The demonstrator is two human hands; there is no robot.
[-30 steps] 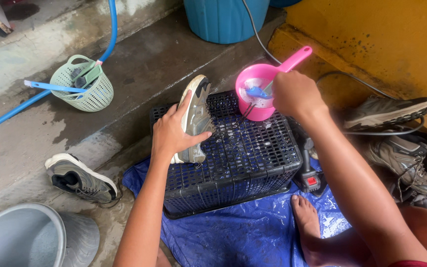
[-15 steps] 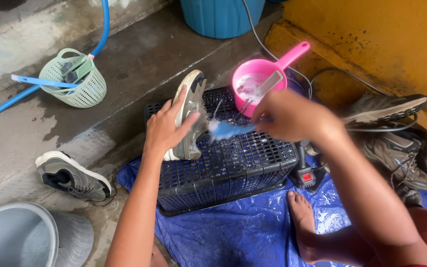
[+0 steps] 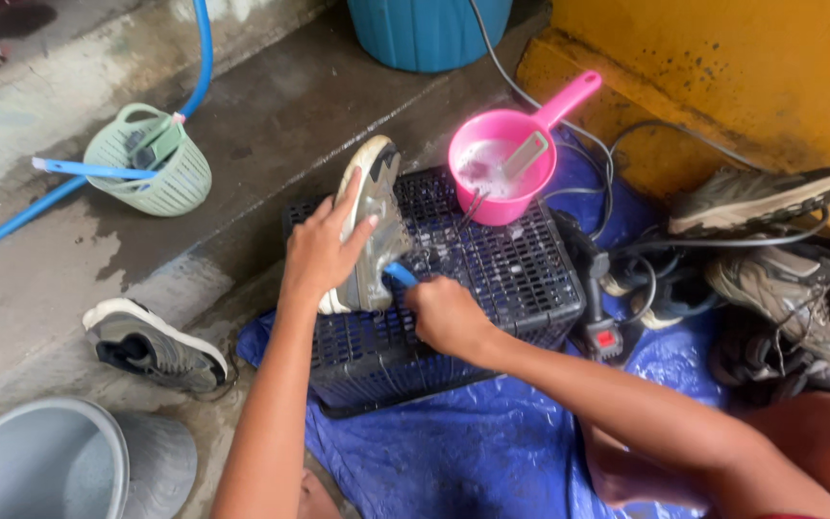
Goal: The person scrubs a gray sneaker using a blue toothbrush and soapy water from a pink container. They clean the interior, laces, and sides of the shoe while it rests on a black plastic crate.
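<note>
The left hand [image 3: 324, 252] presses the grey sneaker [image 3: 369, 223] on its side; the right hand [image 3: 446, 314], fisted round a blue brush [image 3: 401, 275], could shove it off the black crate [image 3: 492, 279] beneath.

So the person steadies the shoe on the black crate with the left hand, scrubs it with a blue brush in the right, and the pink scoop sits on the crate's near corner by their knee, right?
Not quite. In the head view the pink scoop sits at the far corner of the black crate, toward the yellow wall, not by the knee. The rest holds: the left hand steadies the shoe and the right hand works the blue brush.
</note>
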